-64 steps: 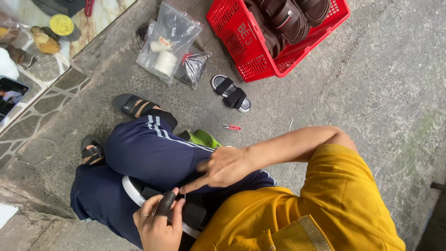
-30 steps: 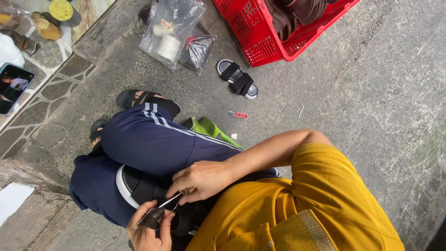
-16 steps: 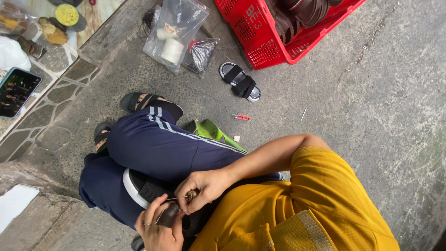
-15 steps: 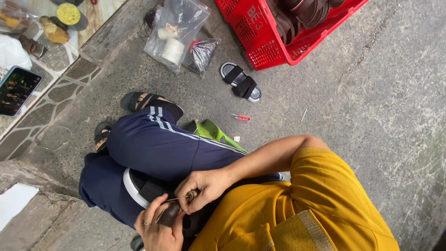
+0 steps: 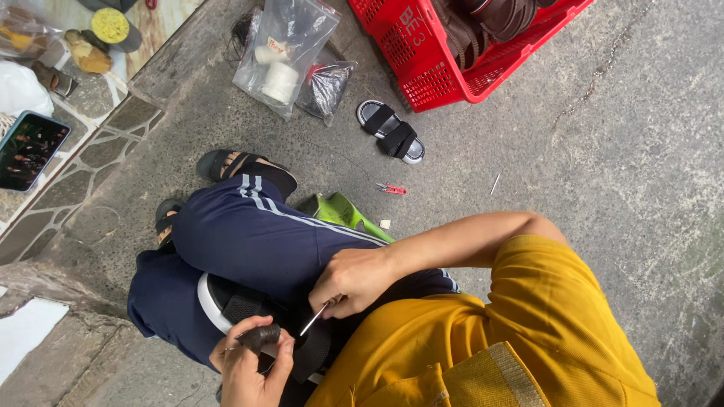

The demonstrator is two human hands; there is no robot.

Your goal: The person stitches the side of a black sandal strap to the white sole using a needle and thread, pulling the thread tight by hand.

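A black sandal with a white sole (image 5: 213,303) lies on my lap, across my navy trousers. My right hand (image 5: 353,277) pinches a thin metal needle (image 5: 314,319) whose tip points down at the sandal's strap. My left hand (image 5: 251,367) is closed around the black strap (image 5: 261,336), holding it up toward the needle. The two hands are a few centimetres apart. My yellow shirt hides the rest of the sandal.
On the concrete ahead stand a red plastic basket (image 5: 445,83) with dark sandals, a loose black sandal (image 5: 391,132), a clear bag with white thread spools (image 5: 282,53), small red snips (image 5: 392,188) and a green object (image 5: 348,216). A phone (image 5: 29,148) lies on the tiled ledge at left.
My right hand has come off my thigh and brought the needle down to the strap in my left hand. The hands are closer together than two seconds ago.
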